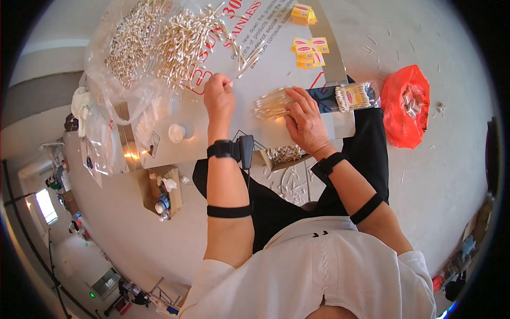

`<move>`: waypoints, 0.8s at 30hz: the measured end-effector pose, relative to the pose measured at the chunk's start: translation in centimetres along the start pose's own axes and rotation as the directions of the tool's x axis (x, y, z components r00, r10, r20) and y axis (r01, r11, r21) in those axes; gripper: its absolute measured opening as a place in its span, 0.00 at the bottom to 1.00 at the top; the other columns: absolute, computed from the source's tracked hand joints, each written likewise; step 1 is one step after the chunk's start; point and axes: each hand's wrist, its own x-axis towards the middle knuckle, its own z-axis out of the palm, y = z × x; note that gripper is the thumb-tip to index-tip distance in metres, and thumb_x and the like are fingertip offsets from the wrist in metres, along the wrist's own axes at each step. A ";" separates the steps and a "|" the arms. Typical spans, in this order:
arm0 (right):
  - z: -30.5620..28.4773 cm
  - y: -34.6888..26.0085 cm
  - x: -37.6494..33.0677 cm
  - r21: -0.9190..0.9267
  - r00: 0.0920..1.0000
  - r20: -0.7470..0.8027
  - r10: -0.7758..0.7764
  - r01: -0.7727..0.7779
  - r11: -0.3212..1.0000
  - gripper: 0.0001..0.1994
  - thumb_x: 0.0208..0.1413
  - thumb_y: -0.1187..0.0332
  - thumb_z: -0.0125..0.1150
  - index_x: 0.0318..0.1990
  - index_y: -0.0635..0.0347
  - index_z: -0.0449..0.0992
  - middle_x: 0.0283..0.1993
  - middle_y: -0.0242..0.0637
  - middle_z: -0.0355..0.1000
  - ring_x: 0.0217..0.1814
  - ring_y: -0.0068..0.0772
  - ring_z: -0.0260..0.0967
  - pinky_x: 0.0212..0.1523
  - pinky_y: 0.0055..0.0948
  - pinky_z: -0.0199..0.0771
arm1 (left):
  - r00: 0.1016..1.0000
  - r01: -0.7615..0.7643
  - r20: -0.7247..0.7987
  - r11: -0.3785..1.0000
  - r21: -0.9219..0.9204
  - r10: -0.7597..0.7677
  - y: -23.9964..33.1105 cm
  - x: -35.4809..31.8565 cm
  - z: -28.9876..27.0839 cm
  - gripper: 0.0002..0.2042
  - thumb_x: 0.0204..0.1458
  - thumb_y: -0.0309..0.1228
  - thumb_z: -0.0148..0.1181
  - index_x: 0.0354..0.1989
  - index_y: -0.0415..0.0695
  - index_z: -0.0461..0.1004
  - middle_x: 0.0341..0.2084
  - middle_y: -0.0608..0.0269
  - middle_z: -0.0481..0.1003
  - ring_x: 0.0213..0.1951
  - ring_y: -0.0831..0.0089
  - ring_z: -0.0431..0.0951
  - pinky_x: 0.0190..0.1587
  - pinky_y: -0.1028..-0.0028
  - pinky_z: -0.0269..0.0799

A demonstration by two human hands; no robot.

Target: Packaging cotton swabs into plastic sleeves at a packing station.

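Bundle of slim, pale-stemmed, white-tipped cotton swabs [271, 103] lies on the shiny grey metal-look tabletop [244, 106], left ends fanned unevenly. Our right hand [305, 114] has its fingers closed over the bundle's right end. Our left hand [219, 98] is curled, fingertips together; whether a swab is pinched there, we cannot tell. Best handling, we judge: light pressure so stems don't roll or splay, ends tapped level, bent ones picked out. Beyond the left fingers, stray loose swabs [248, 63]; farther left, a big heap of loose swabs [183, 45]. Right of the bundle, a clear yellow-labelled swab packet [353, 97]; outermost, an open red plastic bag [393, 111].
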 end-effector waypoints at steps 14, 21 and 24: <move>0.0 0.7 -0.3 -0.027 1.000 -0.005 0.010 -0.010 1.000 0.12 0.46 0.77 0.58 0.41 0.65 0.70 0.61 0.47 0.64 0.69 0.52 0.56 0.65 0.47 0.59 | 0.769 0.189 0.634 0.922 -0.337 0.074 3.2 -12.2 -3.9 0.04 0.50 0.24 0.59 0.32 0.37 0.72 0.25 0.57 0.73 0.28 0.65 0.73 0.35 0.70 0.70; -0.4 0.4 -0.3 -0.032 1.000 -0.006 0.014 -0.014 0.999 0.12 0.46 0.78 0.58 0.41 0.65 0.70 0.61 0.47 0.64 0.68 0.52 0.57 0.65 0.46 0.60 | 0.994 0.038 0.113 0.965 -0.260 -0.008 2.5 -4.0 -1.3 0.04 0.49 0.24 0.60 0.31 0.38 0.73 0.24 0.54 0.74 0.27 0.63 0.75 0.33 0.66 0.71; -0.2 0.4 -0.2 -0.017 1.000 -0.008 0.008 -0.008 1.000 0.12 0.47 0.78 0.58 0.41 0.65 0.70 0.61 0.47 0.64 0.68 0.51 0.57 0.64 0.46 0.60 | 1.000 0.005 0.000 0.979 -0.202 -0.005 2.2 -0.1 0.3 0.05 0.47 0.24 0.63 0.30 0.40 0.74 0.27 0.55 0.75 0.30 0.60 0.76 0.35 0.64 0.72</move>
